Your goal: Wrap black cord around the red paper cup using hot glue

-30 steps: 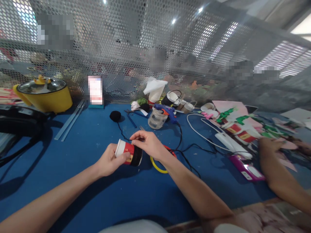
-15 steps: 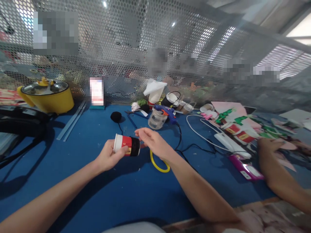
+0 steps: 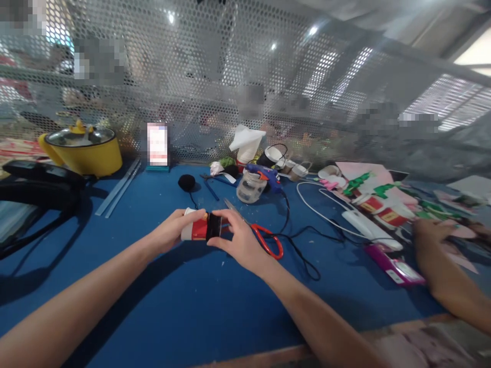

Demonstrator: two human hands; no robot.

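Note:
A red and white paper cup (image 3: 196, 231) with a black band around its lower end lies sideways between both my hands, low over the blue table (image 3: 161, 301). My left hand (image 3: 171, 231) grips its white rim end. My right hand (image 3: 235, 236) pinches the black end with thumb and fingers. Red-handled scissors (image 3: 265, 239) lie on the table just right of my right hand.
A yellow pot (image 3: 84, 149) stands at the back left, a black ball (image 3: 186, 182), a glue gun (image 3: 264, 175) and a clear jar (image 3: 249, 187) behind the cup. Cables, cups and paper scraps crowd the right, where another person's hand (image 3: 431, 232) rests. Perforated mesh closes the back.
My right hand, which had opened and drawn off the cup, has come back onto its black end. The cup has sunk lower. The scissors show now; the yellow ring does not.

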